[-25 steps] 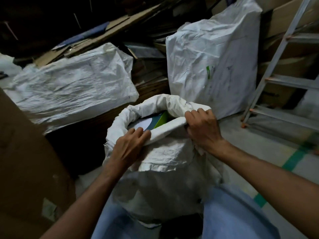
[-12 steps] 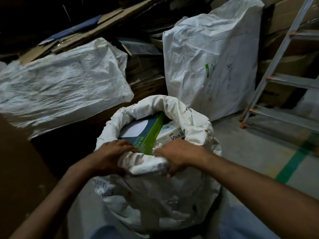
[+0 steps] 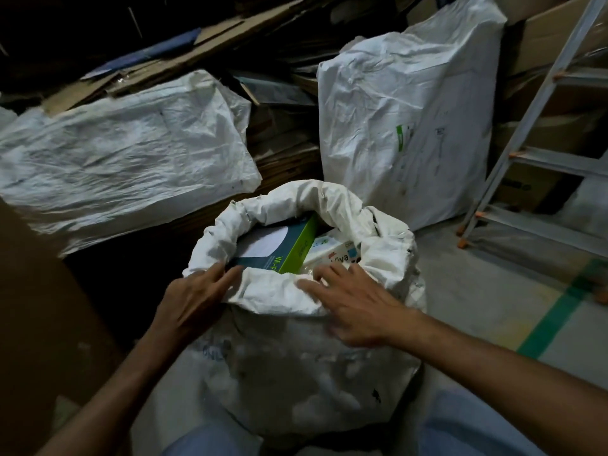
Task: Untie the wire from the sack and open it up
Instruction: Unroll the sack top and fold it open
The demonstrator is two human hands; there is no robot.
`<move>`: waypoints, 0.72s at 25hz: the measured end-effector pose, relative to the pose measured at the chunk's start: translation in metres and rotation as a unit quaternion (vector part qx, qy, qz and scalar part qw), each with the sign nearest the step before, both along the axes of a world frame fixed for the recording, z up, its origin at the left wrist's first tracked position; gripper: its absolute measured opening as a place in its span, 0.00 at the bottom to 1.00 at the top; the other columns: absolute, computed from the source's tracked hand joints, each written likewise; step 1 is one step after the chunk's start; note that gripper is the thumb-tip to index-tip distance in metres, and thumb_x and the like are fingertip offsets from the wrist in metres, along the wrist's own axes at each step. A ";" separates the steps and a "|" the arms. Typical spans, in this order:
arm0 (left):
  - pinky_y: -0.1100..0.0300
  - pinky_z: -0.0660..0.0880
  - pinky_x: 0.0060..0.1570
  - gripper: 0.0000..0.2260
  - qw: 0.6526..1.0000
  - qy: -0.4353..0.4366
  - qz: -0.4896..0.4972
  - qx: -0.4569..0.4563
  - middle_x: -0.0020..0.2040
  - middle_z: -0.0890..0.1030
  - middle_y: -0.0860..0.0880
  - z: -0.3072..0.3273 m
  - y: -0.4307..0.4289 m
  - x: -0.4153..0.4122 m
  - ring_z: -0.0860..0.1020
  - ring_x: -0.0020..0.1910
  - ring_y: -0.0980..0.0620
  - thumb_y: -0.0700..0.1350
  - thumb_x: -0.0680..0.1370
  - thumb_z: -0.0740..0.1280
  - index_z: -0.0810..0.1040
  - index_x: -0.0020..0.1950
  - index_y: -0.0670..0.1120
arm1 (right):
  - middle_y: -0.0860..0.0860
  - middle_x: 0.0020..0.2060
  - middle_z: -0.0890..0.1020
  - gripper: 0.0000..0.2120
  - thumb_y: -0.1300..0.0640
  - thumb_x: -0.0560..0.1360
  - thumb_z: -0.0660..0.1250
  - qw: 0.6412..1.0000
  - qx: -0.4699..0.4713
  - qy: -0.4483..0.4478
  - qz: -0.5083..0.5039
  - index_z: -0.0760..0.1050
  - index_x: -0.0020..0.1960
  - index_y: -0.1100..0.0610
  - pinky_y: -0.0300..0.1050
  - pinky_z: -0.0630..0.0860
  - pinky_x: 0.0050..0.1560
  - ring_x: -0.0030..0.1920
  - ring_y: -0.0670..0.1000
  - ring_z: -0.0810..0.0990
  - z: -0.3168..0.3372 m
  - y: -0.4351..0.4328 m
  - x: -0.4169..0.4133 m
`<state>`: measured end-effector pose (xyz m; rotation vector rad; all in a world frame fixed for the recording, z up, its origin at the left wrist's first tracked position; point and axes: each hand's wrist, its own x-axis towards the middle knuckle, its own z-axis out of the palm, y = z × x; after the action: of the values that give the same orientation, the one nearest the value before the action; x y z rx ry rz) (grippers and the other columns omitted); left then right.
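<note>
Single head-worn view, looking forward and down, close over sack point(image 3: 296, 340)

Teal box point(image 3: 260, 261) half hidden inside sack point(image 3: 312, 373), lettering perhaps "Wi-Fi"; ladder point(image 3: 534, 115) cropped at right edge

I can enter the sack point(image 3: 312, 357) mouth from above (boxes point(image 3: 276, 248) fill it); ladder point(image 3: 533, 133) blocks the right, tall sack point(image 3: 411, 126) and flat sack point(image 3: 125, 166) behind.

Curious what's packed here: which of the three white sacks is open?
The front sack, under the left hand and right hand: rim rolled down, boxes showing inside. The left sack lies flat, the back sack stands upright; neither shows an opening.
</note>
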<state>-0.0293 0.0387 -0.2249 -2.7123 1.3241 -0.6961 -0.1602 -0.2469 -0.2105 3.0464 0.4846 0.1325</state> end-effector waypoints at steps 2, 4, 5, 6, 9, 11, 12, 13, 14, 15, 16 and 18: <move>0.54 0.71 0.21 0.19 0.998 -0.048 0.009 -0.040 0.43 0.78 0.44 -0.017 0.012 -0.018 0.80 0.32 0.40 0.42 0.72 0.60 0.73 0.63 0.49 | 0.49 0.67 0.69 0.34 0.25 0.75 0.56 0.990 0.088 0.110 -0.016 0.67 0.75 0.43 0.56 0.69 0.64 0.65 0.52 0.68 0.015 0.017 -0.002; 0.52 0.72 0.23 0.21 0.996 -0.064 0.037 -0.051 0.44 0.77 0.43 -0.025 0.015 -0.026 0.79 0.34 0.40 0.40 0.72 0.62 0.73 0.65 0.47 | 0.49 0.71 0.68 0.31 0.29 0.75 0.63 0.987 0.138 0.081 -0.031 0.69 0.72 0.44 0.55 0.69 0.68 0.69 0.52 0.68 0.021 0.039 0.016; 0.52 0.72 0.24 0.22 0.996 -0.057 0.048 -0.041 0.45 0.77 0.44 -0.023 0.013 -0.028 0.79 0.36 0.41 0.39 0.71 0.63 0.73 0.65 0.48 | 0.51 0.73 0.67 0.35 0.33 0.74 0.68 0.986 0.139 0.085 -0.039 0.64 0.75 0.47 0.54 0.70 0.68 0.70 0.54 0.69 0.022 0.049 0.027; 0.52 0.74 0.25 0.24 0.998 -0.026 0.050 -0.022 0.47 0.77 0.45 -0.020 0.013 -0.028 0.80 0.38 0.41 0.39 0.70 0.64 0.73 0.66 0.49 | 0.53 0.74 0.68 0.41 0.38 0.73 0.72 0.984 0.131 0.107 -0.046 0.58 0.79 0.50 0.53 0.71 0.65 0.70 0.57 0.71 0.021 0.059 0.035; 0.53 0.79 0.40 0.29 0.969 0.247 0.011 -0.010 0.56 0.76 0.54 -0.005 0.027 -0.020 0.80 0.48 0.48 0.49 0.67 0.67 0.73 0.69 0.59 | 0.57 0.59 0.81 0.34 0.49 0.72 0.72 0.994 0.047 0.094 -0.041 0.62 0.73 0.55 0.50 0.70 0.43 0.58 0.62 0.80 -0.002 0.078 0.044; 0.56 0.78 0.52 0.25 0.861 0.476 0.031 -0.178 0.58 0.80 0.58 0.008 0.036 -0.017 0.80 0.53 0.50 0.59 0.67 0.64 0.79 0.64 0.60 | 0.55 0.51 0.81 0.20 0.53 0.72 0.71 1.000 0.027 -0.001 -0.006 0.70 0.61 0.55 0.49 0.63 0.37 0.50 0.62 0.82 -0.014 0.083 0.036; 0.54 0.77 0.56 0.27 0.825 0.472 0.104 -0.292 0.59 0.81 0.55 0.008 0.035 -0.008 0.80 0.56 0.48 0.64 0.67 0.62 0.81 0.63 0.57 | 0.54 0.47 0.79 0.16 0.56 0.71 0.72 0.998 0.026 -0.050 0.014 0.71 0.56 0.55 0.49 0.62 0.35 0.45 0.61 0.81 -0.017 0.086 0.030; 0.51 0.77 0.58 0.32 0.809 0.431 0.183 -0.356 0.62 0.81 0.49 0.011 0.030 0.002 0.80 0.59 0.44 0.69 0.68 0.61 0.81 0.64 0.52 | 0.54 0.43 0.78 0.15 0.60 0.69 0.73 0.994 0.023 -0.102 0.030 0.72 0.52 0.55 0.49 0.63 0.33 0.40 0.59 0.80 -0.024 0.089 0.024; 0.50 0.77 0.58 0.38 0.801 0.401 0.268 -0.354 0.63 0.80 0.44 0.012 0.020 0.007 0.79 0.60 0.41 0.73 0.68 0.61 0.80 0.65 0.47 | 0.53 0.40 0.76 0.12 0.63 0.68 0.72 0.986 0.007 -0.159 0.059 0.73 0.48 0.54 0.49 0.63 0.31 0.36 0.58 0.78 -0.034 0.093 0.016; 0.50 0.77 0.56 0.39 0.785 0.410 0.330 -0.327 0.62 0.80 0.40 0.009 0.009 0.011 0.80 0.59 0.39 0.75 0.68 0.63 0.80 0.63 0.44 | 0.53 0.39 0.75 0.09 0.64 0.70 0.70 0.971 -0.016 -0.218 0.098 0.74 0.46 0.54 0.49 0.64 0.30 0.35 0.56 0.76 -0.045 0.098 0.008; 0.53 0.76 0.52 0.34 0.772 0.432 0.363 -0.294 0.59 0.80 0.39 0.004 -0.002 0.011 0.80 0.56 0.39 0.72 0.70 0.67 0.81 0.58 0.43 | 0.52 0.38 0.75 0.07 0.65 0.73 0.68 0.953 -0.038 -0.269 0.130 0.75 0.46 0.54 0.48 0.65 0.30 0.34 0.55 0.75 -0.055 0.103 -0.001; 0.54 0.74 0.48 0.22 0.766 0.437 0.380 -0.280 0.57 0.81 0.38 -0.014 -0.019 0.011 0.80 0.55 0.38 0.59 0.75 0.72 0.81 0.57 0.41 | 0.51 0.38 0.75 0.08 0.65 0.78 0.64 0.928 -0.055 -0.328 0.168 0.79 0.47 0.54 0.48 0.66 0.30 0.34 0.53 0.74 -0.067 0.105 -0.012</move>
<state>-0.0181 0.0201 -0.2390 -3.7853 -0.2379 0.4003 -0.1722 -0.1419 -0.2773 2.5458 0.8880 1.0485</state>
